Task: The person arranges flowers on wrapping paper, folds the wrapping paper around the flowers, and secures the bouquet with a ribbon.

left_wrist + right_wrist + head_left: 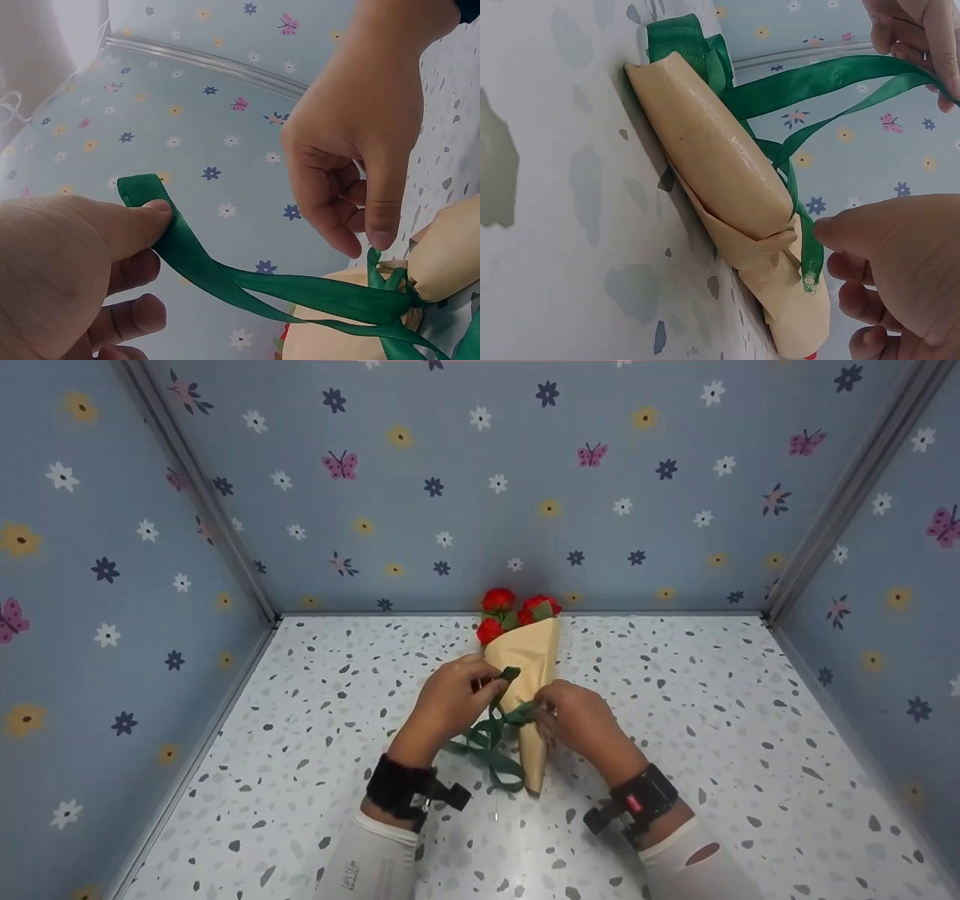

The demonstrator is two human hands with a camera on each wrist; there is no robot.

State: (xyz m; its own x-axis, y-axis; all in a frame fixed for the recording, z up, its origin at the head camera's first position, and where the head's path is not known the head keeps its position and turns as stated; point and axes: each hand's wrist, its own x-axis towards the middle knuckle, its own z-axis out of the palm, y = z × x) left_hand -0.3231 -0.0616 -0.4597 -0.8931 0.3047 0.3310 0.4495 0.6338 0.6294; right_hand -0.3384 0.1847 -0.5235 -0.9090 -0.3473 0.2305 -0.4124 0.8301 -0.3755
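A bouquet of red roses [498,600] in tan wrapping paper [529,645] lies on the speckled table, blooms toward the back wall. Green ribbon [330,296] is tied round its narrowed waist, with loops lying left of the stem end. The left hand [454,696] pinches one length between thumb and forefinger and holds it up, taut from the knot, as the left wrist view shows. At the knot, the right hand [586,718] pinches a short ribbon end [811,259] with thumb and fingers; its tip hangs below the thumb in the right wrist view.
Blue flower-and-butterfly panels [495,495] wall the table [360,675] at the back and both sides, with grey metal strips at the corners. The blooms lie close to the back panel. Each wrist wears a black strap [400,791] with a small camera.
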